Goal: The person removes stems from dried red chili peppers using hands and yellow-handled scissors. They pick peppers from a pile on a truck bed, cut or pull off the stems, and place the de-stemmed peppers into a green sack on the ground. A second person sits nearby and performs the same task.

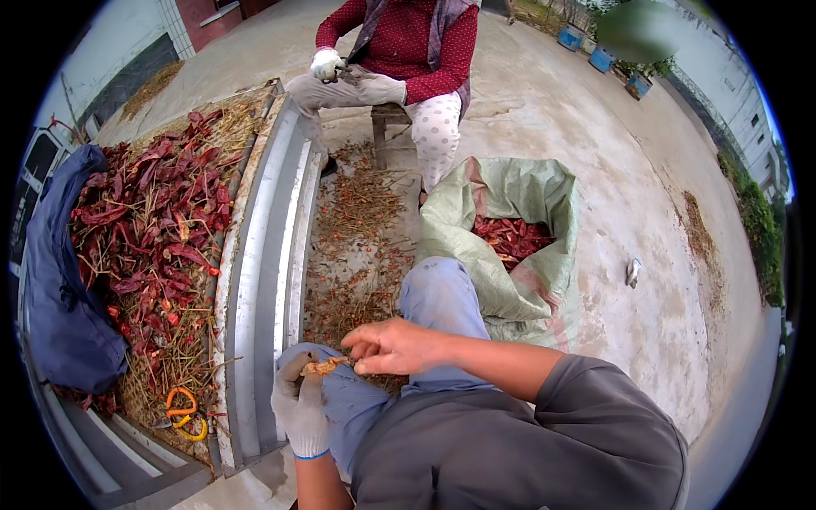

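Note:
My left hand [299,404] wears a soiled whitish work glove. Its thumb and fingers pinch a shrivelled, orange-brown dried chili pepper [325,365] above my left thigh. Close by on the right is my bare right hand [391,347], its fingers curled in and its thumb by the pepper's end. Whatever those fingers hold, if anything, is hidden. On the truck-like metal bed [246,280] to the left lies a heap of dark red dried chili peppers [149,208], mixed with straw-coloured stalks. An open pale green woven sack [463,229] to the right of my knee holds more red peppers [510,240].
Across from me a person in a red dotted top [416,51] sits on a wooden stool [382,127]. Dark blue cloth [68,272] drapes the heap's left side. Orange and yellow loops [185,414] lie near its front. Stalks and bits [357,221] litter the concrete ground.

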`<state>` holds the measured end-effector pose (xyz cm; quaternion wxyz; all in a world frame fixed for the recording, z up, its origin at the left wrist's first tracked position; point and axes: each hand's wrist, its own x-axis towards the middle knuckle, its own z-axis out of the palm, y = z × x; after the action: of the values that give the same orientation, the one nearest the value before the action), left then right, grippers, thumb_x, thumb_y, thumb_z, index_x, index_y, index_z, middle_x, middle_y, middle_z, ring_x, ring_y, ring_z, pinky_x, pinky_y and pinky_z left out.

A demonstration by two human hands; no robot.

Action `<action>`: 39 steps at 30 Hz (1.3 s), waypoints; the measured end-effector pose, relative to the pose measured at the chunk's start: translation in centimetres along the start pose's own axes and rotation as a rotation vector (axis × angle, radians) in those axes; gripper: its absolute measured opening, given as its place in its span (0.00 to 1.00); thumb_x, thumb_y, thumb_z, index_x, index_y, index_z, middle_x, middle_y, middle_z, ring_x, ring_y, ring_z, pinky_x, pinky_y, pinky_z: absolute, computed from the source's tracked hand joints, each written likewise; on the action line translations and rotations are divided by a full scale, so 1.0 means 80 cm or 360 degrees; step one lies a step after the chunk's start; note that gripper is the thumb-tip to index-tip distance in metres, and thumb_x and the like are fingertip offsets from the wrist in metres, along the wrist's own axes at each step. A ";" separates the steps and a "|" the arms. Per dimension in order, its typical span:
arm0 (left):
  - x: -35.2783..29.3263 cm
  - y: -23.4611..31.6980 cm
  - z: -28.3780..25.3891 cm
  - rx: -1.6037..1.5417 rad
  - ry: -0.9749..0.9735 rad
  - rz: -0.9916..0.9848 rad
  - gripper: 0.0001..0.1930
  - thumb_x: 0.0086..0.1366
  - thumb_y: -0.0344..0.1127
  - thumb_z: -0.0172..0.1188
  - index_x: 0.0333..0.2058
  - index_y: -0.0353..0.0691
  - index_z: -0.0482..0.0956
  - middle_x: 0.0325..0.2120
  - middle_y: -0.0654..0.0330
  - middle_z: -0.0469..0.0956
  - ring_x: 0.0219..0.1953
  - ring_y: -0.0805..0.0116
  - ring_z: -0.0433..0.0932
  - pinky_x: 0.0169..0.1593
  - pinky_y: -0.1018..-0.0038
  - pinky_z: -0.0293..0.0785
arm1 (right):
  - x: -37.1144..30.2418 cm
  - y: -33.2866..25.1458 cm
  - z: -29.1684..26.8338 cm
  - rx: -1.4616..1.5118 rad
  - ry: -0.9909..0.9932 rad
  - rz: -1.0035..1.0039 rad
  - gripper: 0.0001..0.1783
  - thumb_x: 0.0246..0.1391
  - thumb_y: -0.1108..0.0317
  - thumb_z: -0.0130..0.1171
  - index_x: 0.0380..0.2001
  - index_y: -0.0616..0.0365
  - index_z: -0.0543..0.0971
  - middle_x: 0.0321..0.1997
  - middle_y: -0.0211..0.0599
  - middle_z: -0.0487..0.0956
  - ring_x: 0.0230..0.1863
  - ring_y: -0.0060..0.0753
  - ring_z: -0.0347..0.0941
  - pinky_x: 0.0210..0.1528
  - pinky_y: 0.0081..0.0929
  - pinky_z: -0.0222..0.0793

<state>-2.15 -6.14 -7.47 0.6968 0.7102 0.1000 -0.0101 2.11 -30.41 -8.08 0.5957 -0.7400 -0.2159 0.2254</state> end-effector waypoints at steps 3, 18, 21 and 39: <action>-0.011 -0.014 -0.023 -0.0194 0.0021 0.0058 0.14 0.72 0.23 0.57 0.54 0.27 0.79 0.48 0.51 0.84 0.41 0.71 0.83 0.40 0.76 0.81 | 0.042 -0.028 0.059 0.0090 -0.0187 0.0046 0.16 0.69 0.65 0.58 0.53 0.65 0.80 0.40 0.42 0.87 0.37 0.30 0.84 0.44 0.32 0.79; -0.063 -0.029 -0.101 -0.0061 0.0491 0.0245 0.20 0.76 0.26 0.50 0.63 0.29 0.75 0.52 0.52 0.83 0.48 0.67 0.83 0.52 0.73 0.80 | 0.135 -0.073 0.147 -0.0232 -0.0534 -0.0203 0.11 0.64 0.68 0.65 0.46 0.62 0.83 0.37 0.38 0.85 0.37 0.31 0.82 0.43 0.31 0.79; -0.089 0.003 -0.120 -0.0698 0.0661 -0.0115 0.22 0.75 0.31 0.54 0.64 0.35 0.76 0.39 0.59 0.83 0.33 0.78 0.78 0.38 0.79 0.76 | 0.184 -0.112 0.152 -0.0512 -0.0416 -0.0372 0.12 0.63 0.67 0.66 0.47 0.62 0.85 0.36 0.40 0.86 0.37 0.31 0.83 0.43 0.30 0.79; -0.126 0.012 -0.177 -0.0085 0.0429 -0.0307 0.21 0.71 0.33 0.59 0.59 0.29 0.75 0.42 0.57 0.82 0.36 0.75 0.79 0.41 0.76 0.77 | 0.332 -0.188 0.299 -0.2012 -0.0652 -0.0509 0.20 0.60 0.54 0.67 0.46 0.60 0.86 0.47 0.47 0.88 0.49 0.49 0.85 0.51 0.45 0.81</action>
<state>-13.68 6.60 -4.56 0.6914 0.6736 0.2605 0.0213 8.57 6.94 0.12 0.0222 -0.8473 -0.5210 0.1007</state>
